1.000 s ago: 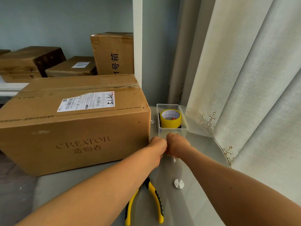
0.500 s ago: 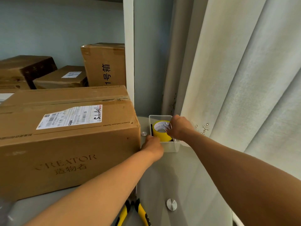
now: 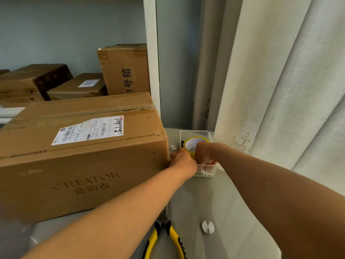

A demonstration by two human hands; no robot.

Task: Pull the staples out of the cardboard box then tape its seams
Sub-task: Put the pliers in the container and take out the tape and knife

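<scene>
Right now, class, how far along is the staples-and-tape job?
Done: pulled staples lie in the clear tub, pliers set down. In hand: right hand is inside the tub at the yellow tape roll; left hand rests beside it. Left: taping the box seams.

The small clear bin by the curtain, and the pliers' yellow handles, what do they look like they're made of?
The small clear rectangular bin looks like thin glossy transparent plastic: the yellow tape roll and loose metal staples show through its walls. The yellow-handled pliers seem to be dark metal at the pivot, with sleeves that look like smooth rubber or plastic; which one is unclear.
</scene>
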